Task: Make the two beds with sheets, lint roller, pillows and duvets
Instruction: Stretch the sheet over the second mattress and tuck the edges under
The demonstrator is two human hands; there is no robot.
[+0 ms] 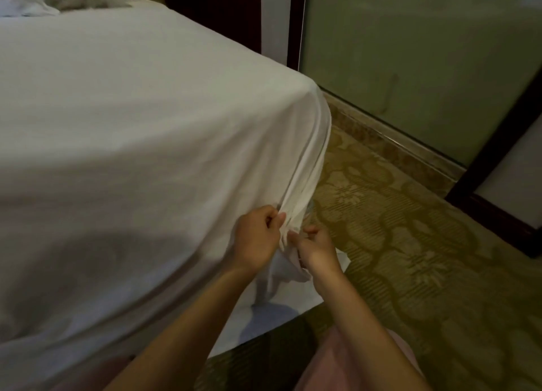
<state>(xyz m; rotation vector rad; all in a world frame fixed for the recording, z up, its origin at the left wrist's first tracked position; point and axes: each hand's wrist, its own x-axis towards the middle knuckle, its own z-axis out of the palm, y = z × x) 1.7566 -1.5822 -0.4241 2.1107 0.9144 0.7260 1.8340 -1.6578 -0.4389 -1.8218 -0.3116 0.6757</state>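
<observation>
1 white sheet (146, 126), left grip (258, 241) and right grip (315, 248) both pinching its gathered corner, 1 patterned carpet (410, 244)

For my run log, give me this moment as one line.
step: sheet corner tuck | left hand: grips sheet | right hand: pinches sheet | sheet: smooth on top, bunched at corner

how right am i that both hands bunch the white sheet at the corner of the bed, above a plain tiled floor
Not quite. The head view shows a patterned carpet, not plain tile. The rest stands: the left hand and the right hand bunch the white sheet at the corner of the bed.
</observation>
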